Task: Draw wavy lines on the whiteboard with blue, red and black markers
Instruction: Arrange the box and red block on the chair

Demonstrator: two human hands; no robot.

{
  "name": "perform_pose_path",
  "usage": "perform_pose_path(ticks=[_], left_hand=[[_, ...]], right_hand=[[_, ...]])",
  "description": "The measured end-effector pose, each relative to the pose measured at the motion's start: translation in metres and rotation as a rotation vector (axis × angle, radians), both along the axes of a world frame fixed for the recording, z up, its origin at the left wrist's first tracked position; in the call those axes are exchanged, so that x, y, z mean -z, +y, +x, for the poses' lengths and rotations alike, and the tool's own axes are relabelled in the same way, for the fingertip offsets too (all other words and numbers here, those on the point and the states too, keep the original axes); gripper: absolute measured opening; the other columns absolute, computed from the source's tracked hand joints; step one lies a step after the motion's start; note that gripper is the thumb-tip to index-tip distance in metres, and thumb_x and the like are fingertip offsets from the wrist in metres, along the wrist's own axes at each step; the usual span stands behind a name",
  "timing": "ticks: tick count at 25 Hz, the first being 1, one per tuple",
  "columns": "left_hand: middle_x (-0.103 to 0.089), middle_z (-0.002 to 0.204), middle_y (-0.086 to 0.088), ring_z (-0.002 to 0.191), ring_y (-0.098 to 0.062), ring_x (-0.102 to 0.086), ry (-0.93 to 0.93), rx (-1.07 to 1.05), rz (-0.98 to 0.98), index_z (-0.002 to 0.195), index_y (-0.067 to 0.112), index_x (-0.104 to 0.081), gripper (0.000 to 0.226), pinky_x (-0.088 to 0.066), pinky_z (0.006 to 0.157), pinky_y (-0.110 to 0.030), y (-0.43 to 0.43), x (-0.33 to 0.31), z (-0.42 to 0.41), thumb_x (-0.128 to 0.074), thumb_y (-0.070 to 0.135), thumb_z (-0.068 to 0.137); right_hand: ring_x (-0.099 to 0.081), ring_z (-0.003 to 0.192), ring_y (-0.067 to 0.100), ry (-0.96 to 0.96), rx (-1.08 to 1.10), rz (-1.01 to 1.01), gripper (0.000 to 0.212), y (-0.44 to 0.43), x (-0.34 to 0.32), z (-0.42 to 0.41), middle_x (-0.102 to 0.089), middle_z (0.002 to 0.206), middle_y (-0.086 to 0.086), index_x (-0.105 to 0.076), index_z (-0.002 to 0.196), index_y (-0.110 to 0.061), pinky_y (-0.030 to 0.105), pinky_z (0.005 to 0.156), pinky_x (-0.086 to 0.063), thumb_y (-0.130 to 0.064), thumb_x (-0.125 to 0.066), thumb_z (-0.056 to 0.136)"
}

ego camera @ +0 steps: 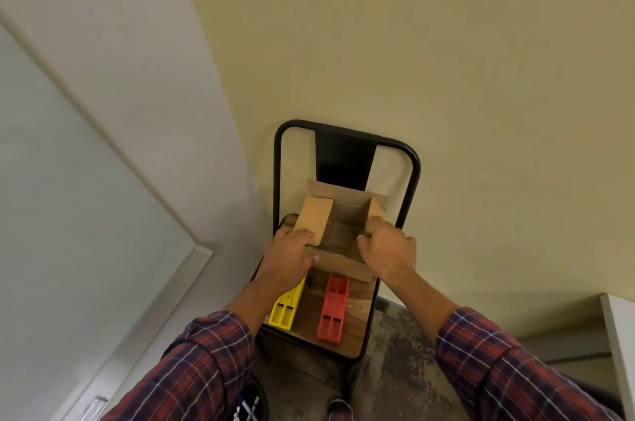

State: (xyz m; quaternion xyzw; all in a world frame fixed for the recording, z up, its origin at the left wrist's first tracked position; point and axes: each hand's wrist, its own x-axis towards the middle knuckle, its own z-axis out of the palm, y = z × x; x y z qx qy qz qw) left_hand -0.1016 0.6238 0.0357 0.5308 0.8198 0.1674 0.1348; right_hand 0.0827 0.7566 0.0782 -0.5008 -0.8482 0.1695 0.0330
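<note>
On the wooden seat of a black metal chair (278,163) pushed against the wall, an open cardboard box (347,214) sits between both hands. The left hand (292,248) lies across the root of the box's left flap, fingers fairly straight on top and thumb against the near wall, so it clasps that corner. The right hand (388,248) has its fingers curled over the right flap and holds it back. What shows of the box's inside is bare cardboard. No markers are visible, and whether any lie deeper in the box cannot be told. A yellow block (285,310) and a red block (333,310) lie on the seat just in front of the box, with the left forearm crossing over the yellow one. The whiteboard (68,197) hangs on the wall to the person's left, well apart from the box, its framed lower edge running diagonally down and away from the hands. The left hand is the nearer to it. Drawing will likely need a turn leftward from the chair, and no line is seen on the part of the board in view.
</note>
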Motion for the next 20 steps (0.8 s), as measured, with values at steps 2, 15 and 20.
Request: perform_pose_path(ticks=[2, 15, 20], left_hand=[[-0.052, 0.157, 0.0, 0.147, -0.025, -0.036, -0.016, -0.002, 0.003, 0.151, 0.019, -0.054, 0.055, -0.033, 0.12, -0.041, 0.001, 0.0, -0.001, -0.068, 0.036, 0.1], [-0.053, 0.103, -0.002, 0.095, -0.016, -0.048, 0.183, -0.242, 0.316, 0.098, 0.02, -0.053, 0.036, -0.038, 0.08, -0.028, -0.01, 0.0, 0.016, -0.084, 0.034, 0.084], [-0.054, 0.124, -0.004, 0.112, -0.021, -0.056, 0.238, -0.157, 0.211, 0.119, 0.019, -0.062, 0.028, -0.049, 0.091, -0.033, -0.009, 0.013, 0.021, -0.059, 0.039, 0.099]], right_hand=[[-0.064, 0.101, 0.027, -0.031, -0.055, -0.095, 0.028, 0.004, 0.002, -0.004, -0.064, 0.103, 0.002, -0.064, 0.109, -0.021, 0.047, 0.093, -0.046, -0.041, -0.045, 0.102], [-0.063, 0.095, 0.022, 0.146, -0.074, -0.023, 0.032, 0.022, 0.004, 0.002, -0.064, 0.097, 0.0, -0.063, 0.096, -0.021, 0.045, 0.094, -0.045, -0.042, -0.041, 0.107], [-0.044, 0.145, 0.027, 0.1, -0.194, 0.108, 0.055, 0.032, 0.012, -0.002, -0.046, 0.157, 0.007, -0.048, 0.15, -0.016, 0.052, 0.116, -0.036, -0.048, -0.037, 0.107]])
